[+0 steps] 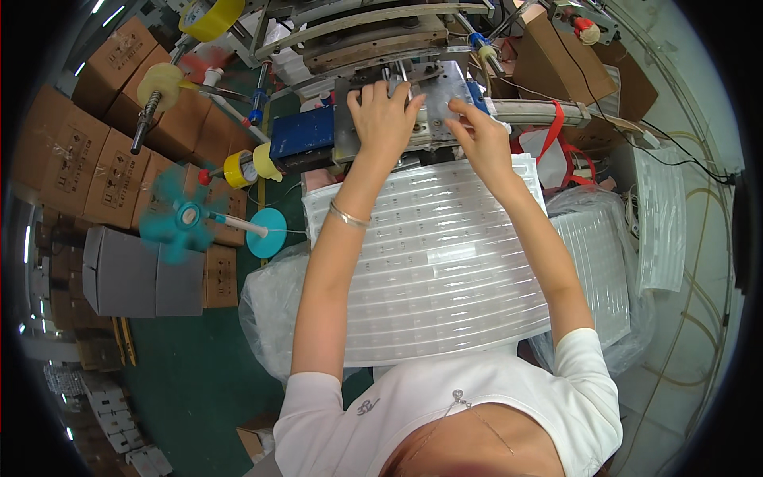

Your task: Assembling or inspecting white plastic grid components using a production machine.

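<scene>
My left hand (381, 118) is over the metal plate (350, 141) of a bench machine, its fingers spread and bent downward near a small shiny metal fitting (395, 73). What lies under the fingertips is hidden. My right hand (483, 141) is at the plate's right side, thumb and forefinger apart, with nothing visible between them. Below both hands, a stack of clear ribbed plastic trays (445, 278) spreads across the space in front of my body, under my forearms. A blue block (303, 133) sits left of the plate.
A blurred teal fan (187, 215) stands at the left, near rolls of yellow tape (240, 169). Cardboard boxes (87, 159) and grey boxes (123, 270) are stacked beyond it. At the right are a red strap (550, 131), an open carton (560, 67), cables and more plastic trays (592, 270).
</scene>
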Available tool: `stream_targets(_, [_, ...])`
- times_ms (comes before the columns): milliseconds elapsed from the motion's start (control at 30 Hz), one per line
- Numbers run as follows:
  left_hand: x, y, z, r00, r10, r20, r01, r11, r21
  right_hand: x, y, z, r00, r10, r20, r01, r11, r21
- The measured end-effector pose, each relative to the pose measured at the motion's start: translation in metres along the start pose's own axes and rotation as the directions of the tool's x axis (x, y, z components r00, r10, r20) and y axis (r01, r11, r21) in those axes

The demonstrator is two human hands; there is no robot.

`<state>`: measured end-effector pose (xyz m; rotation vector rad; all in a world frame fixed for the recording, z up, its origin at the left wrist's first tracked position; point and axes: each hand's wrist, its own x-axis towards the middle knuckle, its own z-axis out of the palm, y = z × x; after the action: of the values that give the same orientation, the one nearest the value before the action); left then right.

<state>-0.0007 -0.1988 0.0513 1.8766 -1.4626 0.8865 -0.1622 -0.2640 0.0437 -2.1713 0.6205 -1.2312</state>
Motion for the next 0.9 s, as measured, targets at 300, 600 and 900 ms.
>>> stream_targets(300, [-0.115,-0.047,-0.141,0.751,-0.588,0.300,0.656,0.615,-0.437,0.057,0.004,0.051,0.975,-0.214,0.062,0.218,0.856,-0.469])
stream_targets(600, [-0.221,-0.046,-0.218,0.491,-0.670,0.556,0.850,0.510,-0.135,0.003,0.004,0.007,0.990,-0.126,-0.059,0.116,0.983,-0.145])
stream_targets(900, [-0.228,-0.036,-0.202,0.495,-0.541,0.679,0.671,0.735,0.097,-0.086,-0.003,-0.071,0.671,-0.102,0.735,0.249,0.964,-0.093])
